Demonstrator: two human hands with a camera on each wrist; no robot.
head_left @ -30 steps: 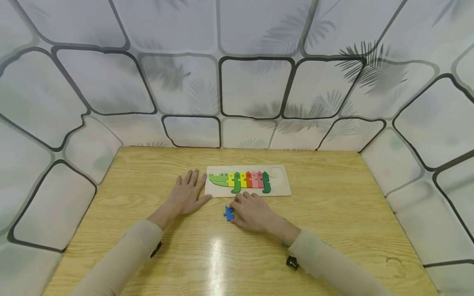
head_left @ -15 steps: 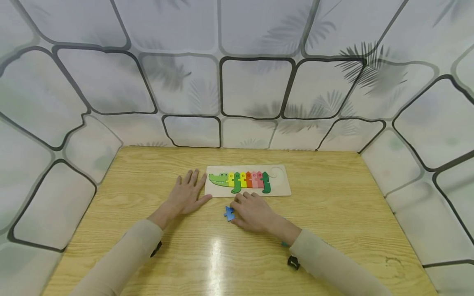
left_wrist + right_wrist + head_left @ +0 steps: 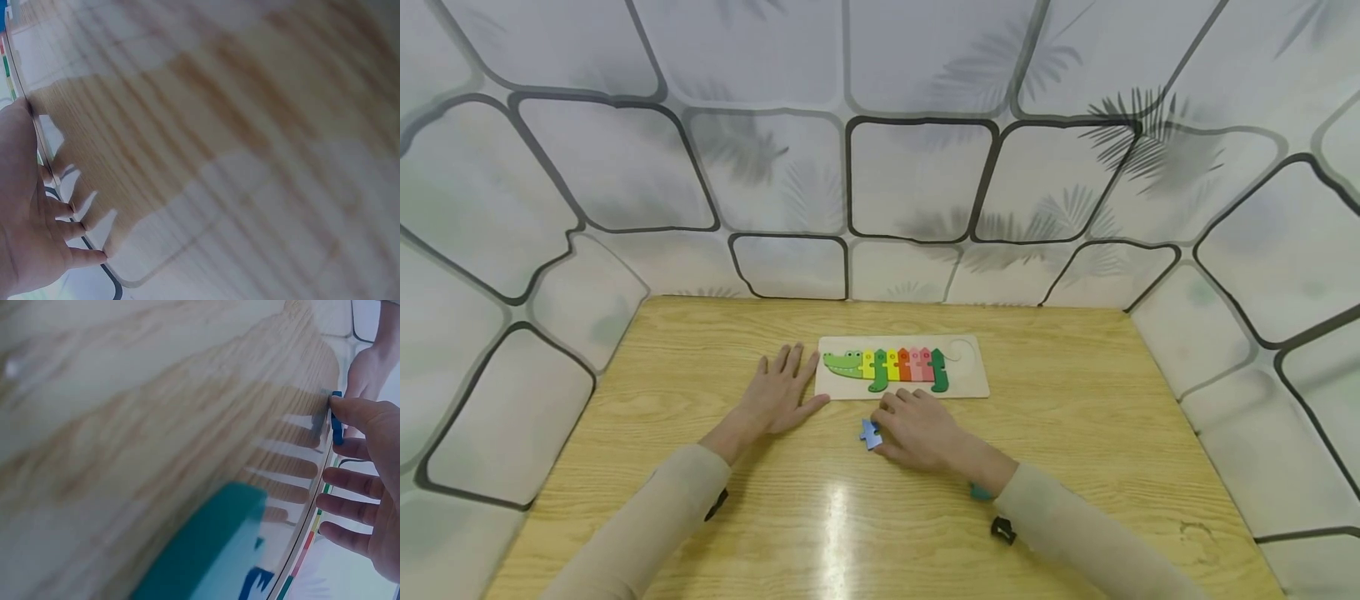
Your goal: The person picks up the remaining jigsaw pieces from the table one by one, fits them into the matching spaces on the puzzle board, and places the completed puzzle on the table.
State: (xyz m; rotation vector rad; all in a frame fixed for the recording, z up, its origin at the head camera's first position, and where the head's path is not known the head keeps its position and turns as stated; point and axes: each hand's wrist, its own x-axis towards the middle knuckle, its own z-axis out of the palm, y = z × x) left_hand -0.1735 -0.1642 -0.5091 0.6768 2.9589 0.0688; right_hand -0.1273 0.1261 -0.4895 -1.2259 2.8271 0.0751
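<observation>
My right hand (image 3: 919,429) pinches a blue puzzle piece (image 3: 870,435) between thumb and index finger, just in front of the puzzle board. In the right wrist view the blue piece stands on edge between those fingertips, its other fingers spread apart. My left hand (image 3: 772,393) lies with fingers straight on the table, its fingertip and thumb at the left edge of the crocodile puzzle board (image 3: 970,379). On that board sit a green head, several coloured body pieces and two green legs. The outlined curly tail area at the right shows bare wood.
A teal piece (image 3: 981,492) lies on the table by the right wrist, large in the right wrist view, with a dark blue shape (image 3: 255,582) beyond it. A black object (image 3: 1002,530) sits at the right sleeve. A patterned wall (image 3: 917,179) borders the wooden table (image 3: 715,333).
My right hand has shifted slightly to the right with the blue piece, which has tilted and looks lighter. More of the teal piece shows. My left hand has stayed still.
</observation>
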